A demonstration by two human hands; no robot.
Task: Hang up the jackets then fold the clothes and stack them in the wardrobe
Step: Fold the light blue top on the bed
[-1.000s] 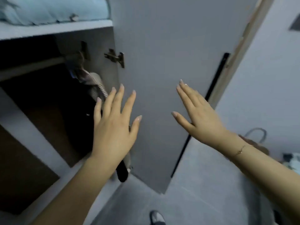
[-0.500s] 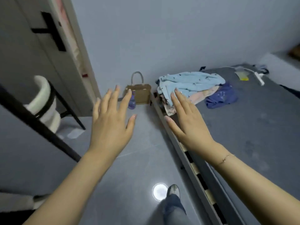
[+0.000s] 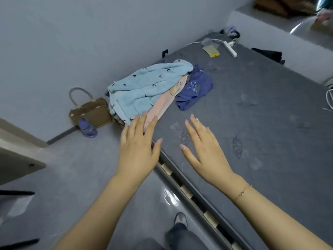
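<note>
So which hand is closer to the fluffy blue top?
Left. The left hand has its fingertips right by the blue top's near edge; the right hand hovers farther aside over the grey mattress.

Both arms out in front, bare forearms, palms down. Left hand (image 3: 137,150) flat, fingers straight and slightly spread, pointing to about 12 o'clock, thumb out toward 2. Right hand (image 3: 204,152) flat too, fingers straight, angled to about 11 o'clock, thumb toward 10. Neither hand grips anything. Hands side by side, apart. Thin bracelet (image 3: 241,193) on the right wrist.
</note>
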